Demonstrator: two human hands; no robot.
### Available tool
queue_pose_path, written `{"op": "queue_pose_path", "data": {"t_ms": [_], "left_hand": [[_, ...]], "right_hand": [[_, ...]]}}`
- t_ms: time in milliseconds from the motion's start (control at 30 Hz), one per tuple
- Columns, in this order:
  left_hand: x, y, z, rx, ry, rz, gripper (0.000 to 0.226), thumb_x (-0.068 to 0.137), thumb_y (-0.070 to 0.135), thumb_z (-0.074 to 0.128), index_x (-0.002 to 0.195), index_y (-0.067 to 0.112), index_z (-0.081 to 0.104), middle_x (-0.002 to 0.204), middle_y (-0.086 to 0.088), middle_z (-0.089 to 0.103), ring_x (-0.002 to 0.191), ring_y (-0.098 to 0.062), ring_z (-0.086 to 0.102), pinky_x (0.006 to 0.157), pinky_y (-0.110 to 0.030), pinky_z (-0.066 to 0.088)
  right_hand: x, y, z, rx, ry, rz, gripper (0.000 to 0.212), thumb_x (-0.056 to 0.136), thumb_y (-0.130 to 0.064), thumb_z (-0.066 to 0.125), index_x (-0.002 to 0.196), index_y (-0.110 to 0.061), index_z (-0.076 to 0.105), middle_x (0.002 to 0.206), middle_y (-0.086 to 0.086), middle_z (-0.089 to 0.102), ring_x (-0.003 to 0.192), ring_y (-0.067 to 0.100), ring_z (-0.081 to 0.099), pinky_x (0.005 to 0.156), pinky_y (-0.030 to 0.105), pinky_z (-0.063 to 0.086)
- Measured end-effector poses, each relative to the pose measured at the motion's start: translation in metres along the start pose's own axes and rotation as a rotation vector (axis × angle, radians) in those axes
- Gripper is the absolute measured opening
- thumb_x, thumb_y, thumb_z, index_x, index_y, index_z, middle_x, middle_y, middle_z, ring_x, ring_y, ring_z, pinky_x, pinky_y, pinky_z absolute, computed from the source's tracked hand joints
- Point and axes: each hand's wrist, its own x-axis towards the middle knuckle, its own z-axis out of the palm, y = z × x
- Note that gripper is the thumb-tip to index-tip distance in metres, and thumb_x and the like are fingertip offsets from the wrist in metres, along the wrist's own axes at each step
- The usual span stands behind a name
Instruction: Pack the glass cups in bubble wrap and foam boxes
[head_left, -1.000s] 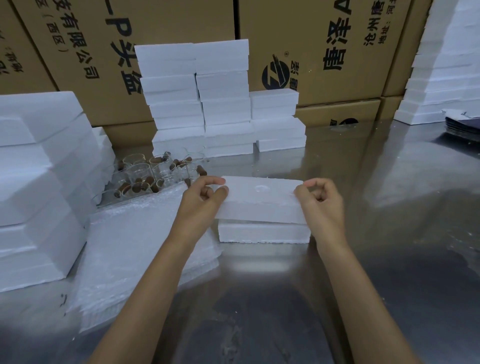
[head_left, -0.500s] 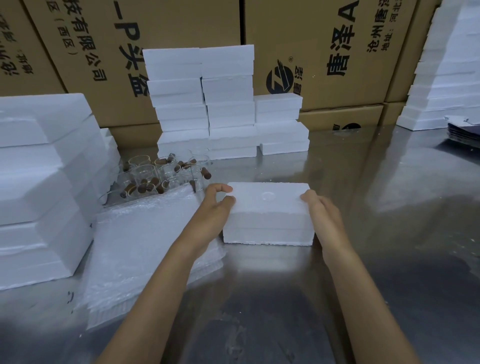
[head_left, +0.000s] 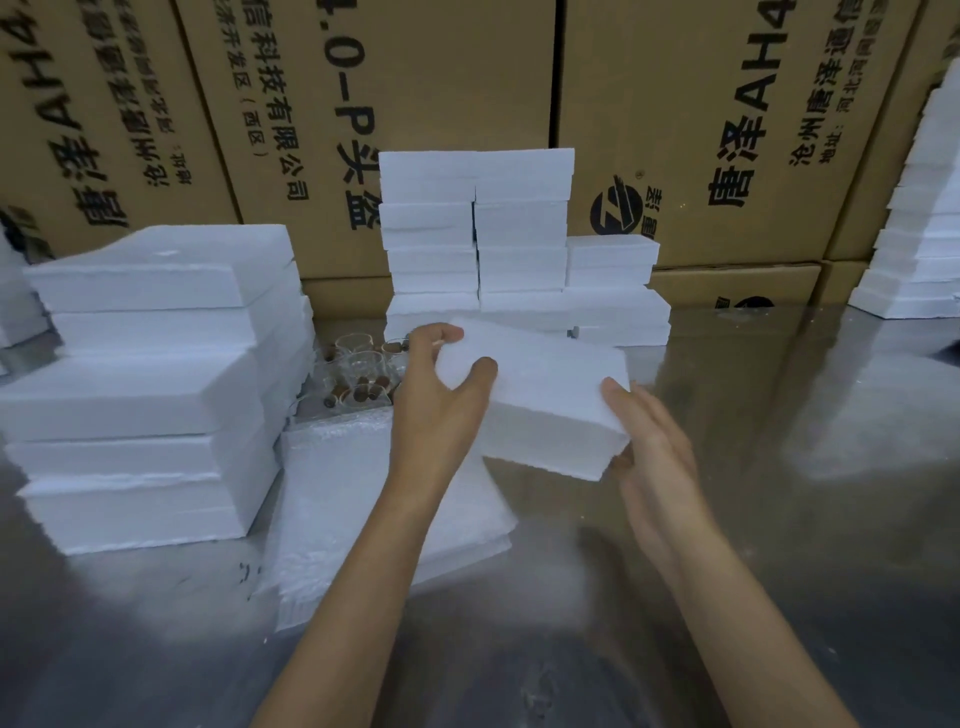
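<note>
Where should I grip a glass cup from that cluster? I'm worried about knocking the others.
Judging from the head view, take a front-row cup from the glass cups by its open rim, coming from above. They stand packed together, foam stacks left and bubble wrap in front, so sideways reaches look likely to bump neighbours.

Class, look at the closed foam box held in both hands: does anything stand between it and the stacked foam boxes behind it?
Nothing visible does. The foam box is lifted and tilted, right in front of the stack; the glass cups sit off to its left.

Operator: two bare forearms.
Left hand (head_left: 441, 410) and right hand (head_left: 654, 447) ungloved; no sleeves, rings, watch visible; arms enter from 6 o'clock.
</note>
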Motion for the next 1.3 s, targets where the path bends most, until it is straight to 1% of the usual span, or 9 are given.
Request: {"op": "queue_pose_path", "data": {"t_ms": [133, 233, 333, 467, 667, 800, 933, 1033, 1300], "left_hand": [[0.007, 0.032, -0.053, 0.055, 0.278, 0.093, 0.027, 0.08, 0.032, 0.071, 0.106, 0.038, 0.067, 0.101, 0.032, 0.06, 0.09, 0.019, 0.053, 0.066, -0.004, 0.039], [0.012, 0.051, -0.091, 0.07, 0.437, 0.117, 0.029, 0.073, 0.04, 0.065, 0.101, 0.039, 0.069, 0.101, 0.03, 0.064, 0.092, 0.004, 0.057, 0.074, -0.015, 0.042], [0.02, 0.058, -0.122, 0.074, 0.571, 0.135, 0.029, 0.077, 0.039, 0.062, 0.105, 0.036, 0.065, 0.097, 0.03, 0.059, 0.088, 0.01, 0.053, 0.072, -0.014, 0.039], [0.036, 0.052, -0.164, 0.042, 0.757, 0.143, 0.041, 0.083, 0.034, 0.06, 0.12, 0.02, 0.052, 0.113, 0.014, 0.055, 0.101, -0.005, 0.052, 0.083, -0.021, 0.041], [0.06, 0.033, -0.218, 0.068, 0.896, 0.144, 0.028, 0.078, 0.034, 0.052, 0.104, 0.027, 0.045, 0.124, 0.001, 0.058, 0.113, -0.014, 0.055, 0.096, -0.032, 0.047], [0.077, 0.018, -0.245, 0.072, 0.918, 0.077, 0.022, 0.08, 0.034, 0.049, 0.101, 0.027, 0.05, 0.121, 0.001, 0.062, 0.115, -0.016, 0.057, 0.1, -0.036, 0.047], [0.085, 0.005, -0.252, 0.084, 0.936, 0.035, 0.013, 0.087, 0.033, 0.045, 0.097, 0.027, 0.048, 0.121, -0.002, 0.06, 0.113, -0.016, 0.057, 0.087, -0.021, 0.043], [0.088, 0.0, -0.252, 0.116, 0.926, 0.03, 0.009, 0.089, 0.035, 0.046, 0.096, 0.031, 0.046, 0.116, 0.005, 0.054, 0.114, -0.016, 0.055, 0.094, -0.027, 0.041], [0.074, 0.007, -0.232, 0.435, 1.105, 0.098, 0.045, 0.092, 0.034, 0.037, 0.131, 0.021, 0.055, 0.138, -0.002, 0.048, 0.133, -0.019, 0.041, 0.113, -0.035, 0.02]], "right_hand": [[-0.016, -0.012, 0.053, -0.039, -0.133, 0.04, 0.039, 0.091, -0.045, 0.063, 0.123, -0.023, 0.064, 0.115, -0.004, 0.07, 0.103, 0.016, 0.065, 0.083, 0.032, 0.046], [-0.025, -0.022, 0.096, -0.025, -0.253, 0.075, 0.013, 0.093, -0.039, 0.057, 0.094, -0.033, 0.068, 0.093, -0.01, 0.068, 0.089, 0.012, 0.063, 0.078, 0.028, 0.045], [-0.032, -0.033, 0.139, -0.085, -0.331, 0.095, 0.016, 0.09, -0.043, 0.055, 0.084, -0.034, 0.066, 0.093, -0.006, 0.061, 0.086, 0.015, 0.057, 0.077, 0.03, 0.043], [-0.043, -0.04, 0.195, -0.217, -0.437, 0.13, 0.025, 0.089, -0.047, 0.05, 0.094, -0.024, 0.058, 0.093, 0.001, 0.056, 0.086, 0.019, 0.054, 0.075, 0.035, 0.041], [-0.057, -0.035, 0.253, -0.345, -0.515, 0.183, 0.046, 0.093, -0.05, 0.044, 0.111, -0.01, 0.059, 0.098, 0.003, 0.057, 0.085, 0.02, 0.053, 0.069, 0.033, 0.039], [-0.057, -0.032, 0.28, -0.404, -0.576, 0.225, 0.058, 0.094, -0.054, 0.041, 0.135, -0.014, 0.049, 0.125, 0.002, 0.056, 0.108, 0.023, 0.052, 0.075, 0.034, 0.039], [-0.054, -0.022, 0.298, -0.439, -0.558, 0.215, 0.059, 0.092, -0.055, 0.04, 0.131, -0.013, 0.049, 0.128, 0.005, 0.054, 0.115, 0.027, 0.051, 0.08, 0.037, 0.041], [-0.051, -0.017, 0.302, -0.451, -0.527, 0.188, 0.058, 0.091, -0.057, 0.039, 0.126, -0.013, 0.052, 0.125, 0.005, 0.053, 0.116, 0.029, 0.05, 0.082, 0.041, 0.042], [-0.045, -0.016, 0.286, -0.336, -0.53, 0.24, 0.087, 0.085, -0.072, 0.046, 0.156, -0.028, 0.023, 0.161, -0.007, 0.025, 0.145, 0.024, 0.028, 0.101, 0.044, 0.033]]}}
